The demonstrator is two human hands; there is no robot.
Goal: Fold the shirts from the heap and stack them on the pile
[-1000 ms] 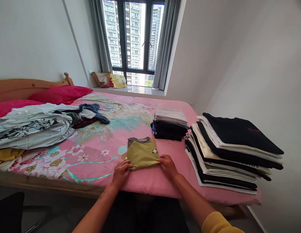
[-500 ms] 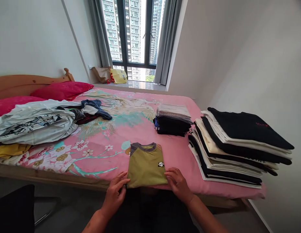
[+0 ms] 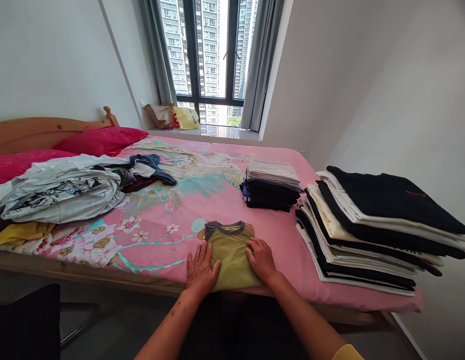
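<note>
A folded olive-green shirt with a grey collar lies at the near edge of the pink flowered bedspread. My left hand lies flat on the shirt's left half, fingers stretched out. My right hand lies flat on its right half, covering the small panda patch. Both palms press down on the cloth and neither hand grips anything.
A tall stack of folded black and white shirts stands at the right. A smaller folded stack sits behind the green shirt. A heap of unfolded clothes lies at the left, with red pillows and the wooden headboard behind.
Both hands have moved from the shirt's lower corners up onto its top and now lie flat on it. The shirt sits nearer the bed's edge than a second ago.
</note>
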